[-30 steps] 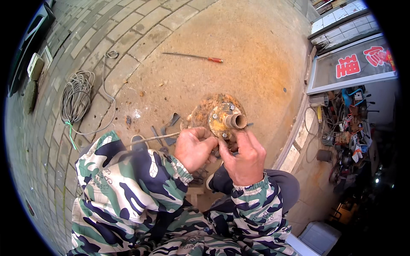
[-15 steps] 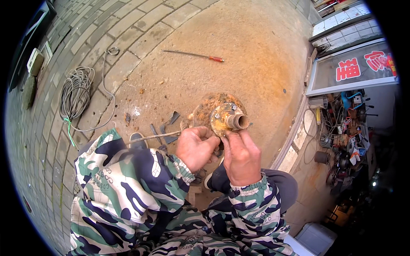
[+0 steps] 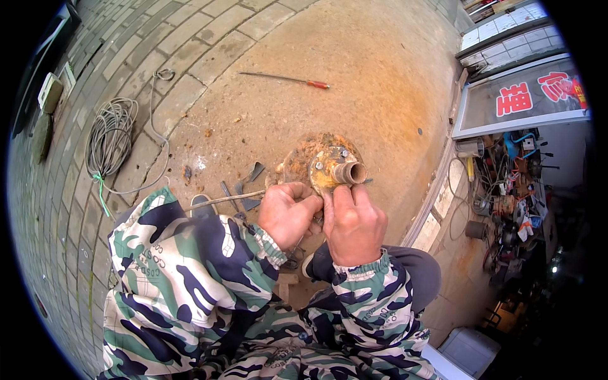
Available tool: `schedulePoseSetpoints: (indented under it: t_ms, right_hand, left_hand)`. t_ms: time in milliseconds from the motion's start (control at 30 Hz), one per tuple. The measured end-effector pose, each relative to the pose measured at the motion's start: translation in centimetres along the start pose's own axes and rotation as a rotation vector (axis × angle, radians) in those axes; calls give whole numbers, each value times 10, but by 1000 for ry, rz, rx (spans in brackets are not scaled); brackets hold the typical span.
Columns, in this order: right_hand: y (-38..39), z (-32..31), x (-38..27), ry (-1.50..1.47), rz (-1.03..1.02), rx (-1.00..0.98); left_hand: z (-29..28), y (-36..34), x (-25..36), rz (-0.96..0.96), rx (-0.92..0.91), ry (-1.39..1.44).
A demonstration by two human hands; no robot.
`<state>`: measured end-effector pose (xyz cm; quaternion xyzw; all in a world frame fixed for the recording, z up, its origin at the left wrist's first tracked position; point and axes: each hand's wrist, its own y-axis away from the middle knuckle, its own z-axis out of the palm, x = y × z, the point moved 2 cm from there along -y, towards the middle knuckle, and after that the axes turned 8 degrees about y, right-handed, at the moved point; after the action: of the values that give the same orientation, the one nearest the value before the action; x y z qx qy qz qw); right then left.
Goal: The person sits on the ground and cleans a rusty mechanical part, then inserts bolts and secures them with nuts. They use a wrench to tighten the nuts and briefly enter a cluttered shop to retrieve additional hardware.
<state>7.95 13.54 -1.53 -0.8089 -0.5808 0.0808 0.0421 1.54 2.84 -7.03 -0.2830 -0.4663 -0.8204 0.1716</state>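
Note:
A rusty, round pump-like body (image 3: 297, 158) stands on the ground before me. Its yellowish bolted flange (image 3: 322, 171) carries a short threaded pipe stub (image 3: 354, 173). My left hand (image 3: 286, 215) is closed, thumb against curled fingers, just left of the flange's near edge. A grey cable (image 3: 231, 197) runs from the left up to that hand. My right hand (image 3: 356, 228) has its fingers bent and pinched at the near rim, below the pipe stub. The fingertips of both hands nearly meet, and they hide whatever small thing is between them.
A red-handled screwdriver (image 3: 316, 83) lies beyond the pump on dusty concrete. Coiled cable (image 3: 111, 139) rests on the paving at left. Dark scraps (image 3: 253, 174) lie beside the pump. A wooden block (image 3: 288, 278) is near my feet. Tools and parts (image 3: 506, 209) crowd the doorway at right.
Both hands have shifted very slightly, the right one a little up and left, staying at the flange's near edge. The view has moved a touch; the rest lies as before.

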Motion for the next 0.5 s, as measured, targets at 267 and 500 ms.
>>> schedulePoseSetpoints:
  t_ms: [267,500]
  right_hand:
    - [4,-8,4,-204,27,45]
    - [4,-4,7,-210,-28,-15]
  left_hand:
    - [1,1,3,-1,6,-11]
    - [-2,-2,-1,-3,17,-16]
